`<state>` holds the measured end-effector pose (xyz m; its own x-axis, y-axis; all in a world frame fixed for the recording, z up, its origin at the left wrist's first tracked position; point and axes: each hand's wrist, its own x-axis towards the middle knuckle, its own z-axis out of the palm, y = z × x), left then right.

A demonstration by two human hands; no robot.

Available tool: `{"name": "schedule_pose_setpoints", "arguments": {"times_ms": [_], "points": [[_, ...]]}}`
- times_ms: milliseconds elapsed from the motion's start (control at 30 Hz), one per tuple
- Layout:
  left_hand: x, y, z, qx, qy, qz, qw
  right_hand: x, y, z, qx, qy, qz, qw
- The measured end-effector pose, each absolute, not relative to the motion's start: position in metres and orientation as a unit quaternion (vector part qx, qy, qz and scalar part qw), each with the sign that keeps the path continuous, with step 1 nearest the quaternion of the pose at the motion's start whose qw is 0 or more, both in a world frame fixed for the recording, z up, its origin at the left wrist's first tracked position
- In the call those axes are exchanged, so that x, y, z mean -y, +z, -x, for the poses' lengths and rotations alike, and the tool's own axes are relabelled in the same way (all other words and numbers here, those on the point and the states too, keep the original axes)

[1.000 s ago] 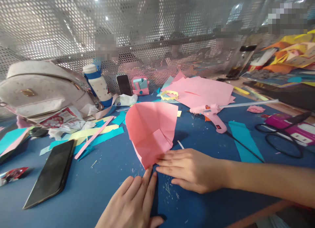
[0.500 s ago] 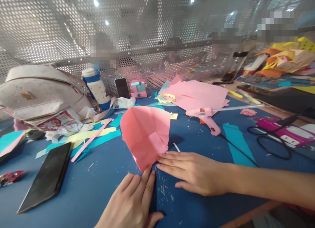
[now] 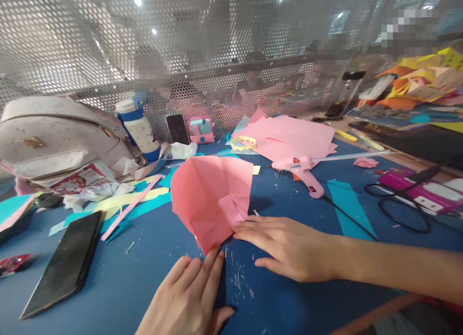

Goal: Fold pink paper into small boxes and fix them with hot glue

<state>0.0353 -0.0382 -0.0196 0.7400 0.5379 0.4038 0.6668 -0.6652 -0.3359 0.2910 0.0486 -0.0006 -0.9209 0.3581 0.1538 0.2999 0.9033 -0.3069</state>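
A creased piece of pink paper (image 3: 213, 195) stands partly upright on the blue table (image 3: 144, 272), its upper part curving up and its folded lower edge on the surface. At its lower tip lie the fingertips of my left hand (image 3: 191, 291), fingers stretched out and thumb apart. My right hand (image 3: 289, 248) lies flat at the lower right corner of the paper, fingers extended and pressing on its edge. Neither hand is wrapped around anything. Part of the paper's lower edge is hidden under the fingertips.
A pink glue gun (image 3: 302, 173) lies right of the paper, near a pink paper stack (image 3: 289, 135). A phone (image 3: 63, 265) and paper strips (image 3: 133, 205) lie left. Behind are a backpack (image 3: 61, 132) and a bottle (image 3: 139, 130). A purple power strip (image 3: 412, 190) sits right.
The pink paper has opened out a little wider at the top. Both hands stay at its lower edge, with my right fingers shifted slightly. The camera view has moved slightly.
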Motion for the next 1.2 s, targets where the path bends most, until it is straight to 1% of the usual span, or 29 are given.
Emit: {"name": "schedule_pose_setpoints", "arguments": {"times_ms": [100,267,467,667,833,1067,1200], "points": [[0.035,-0.018,-0.033,0.336,-0.133,0.906,0.220,-0.047,-0.005,-0.294,0.974,0.093,0.176,0.112],[0.034,-0.015,-0.035,0.346,-0.147,0.904,0.203,-0.047,-0.005,-0.289,0.976,0.060,0.174,0.119],[0.031,-0.010,-0.032,0.333,-0.150,0.911,0.189,-0.046,0.004,-0.274,0.985,-0.007,0.135,0.107],[0.026,-0.013,-0.023,0.306,-0.163,0.917,0.194,-0.049,-0.003,-0.247,0.985,-0.055,0.095,0.134],[0.024,-0.017,-0.014,0.293,-0.125,0.929,0.188,-0.053,-0.012,-0.239,0.983,-0.057,0.104,0.142],[0.023,-0.020,-0.014,0.287,-0.108,0.929,0.209,-0.053,-0.011,-0.233,0.983,0.001,0.152,0.104],[0.024,-0.017,-0.018,0.293,-0.121,0.926,0.206,-0.049,-0.013,-0.231,0.978,-0.033,0.173,0.109]]}}
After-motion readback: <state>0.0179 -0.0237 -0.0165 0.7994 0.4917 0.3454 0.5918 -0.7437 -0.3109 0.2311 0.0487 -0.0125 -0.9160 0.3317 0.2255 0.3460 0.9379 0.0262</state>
